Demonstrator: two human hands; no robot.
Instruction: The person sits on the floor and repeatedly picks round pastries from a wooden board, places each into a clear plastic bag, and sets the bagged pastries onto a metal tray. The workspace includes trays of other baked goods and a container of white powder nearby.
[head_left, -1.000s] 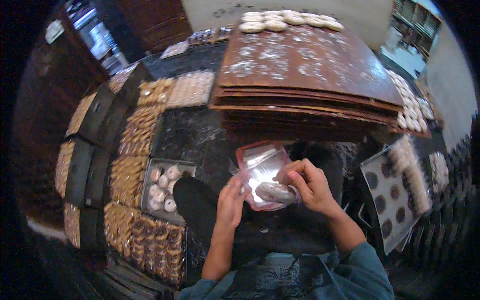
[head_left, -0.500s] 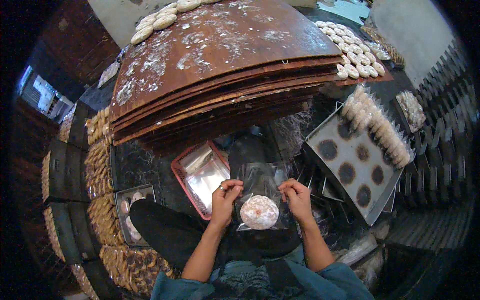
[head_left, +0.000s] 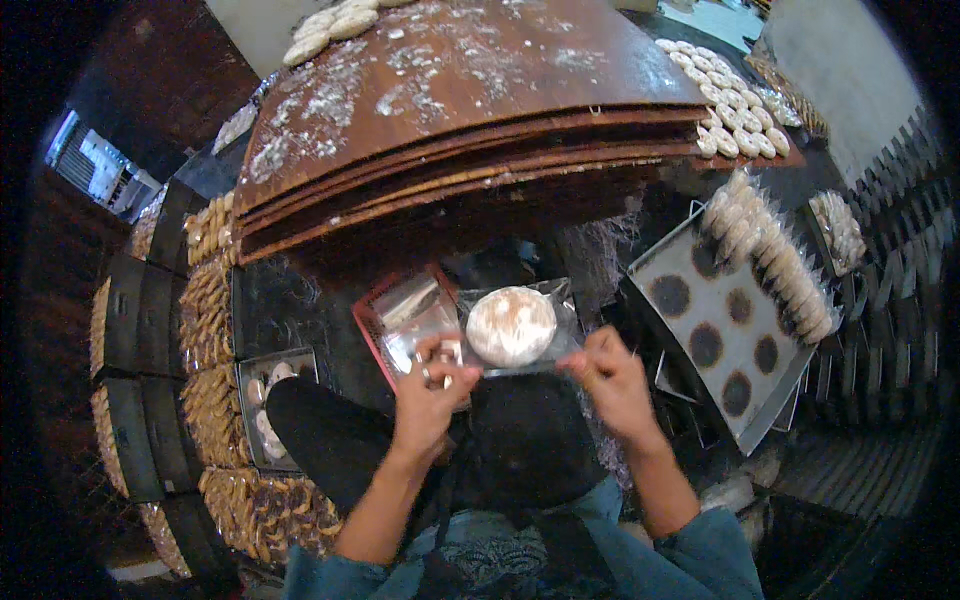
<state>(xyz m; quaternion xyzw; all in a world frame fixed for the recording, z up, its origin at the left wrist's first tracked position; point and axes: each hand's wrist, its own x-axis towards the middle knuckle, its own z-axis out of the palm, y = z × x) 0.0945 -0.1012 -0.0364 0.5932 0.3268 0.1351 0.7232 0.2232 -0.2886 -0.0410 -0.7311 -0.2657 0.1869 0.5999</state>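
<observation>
A round, flour-dusted bread [head_left: 512, 327] sits inside a clear plastic bag [head_left: 566, 304] above my lap. My left hand [head_left: 431, 385] pinches the bag's near left corner between thumb and fingers, and a ring shows on one finger. At the near right corner my right hand [head_left: 612, 385] grips the bag in the same way, slightly blurred. The bread lies beyond both hands, touching neither. Just past my left hand, a red plastic basket [head_left: 372, 325] holds a pile of flat clear bags [head_left: 412, 312].
A stack of floury brown boards [head_left: 480, 110] stands ahead. On the right, a metal tray [head_left: 668, 345] with dark round marks carries a row of bagged breads [head_left: 760, 250]. A smaller tray [head_left: 250, 440] holds breads at left, beside packed baked goods [head_left: 210, 330].
Both hands have turned the bag over, so the bread swung from the near side of my hands to the far side. The hands still hold the bag's corners.
</observation>
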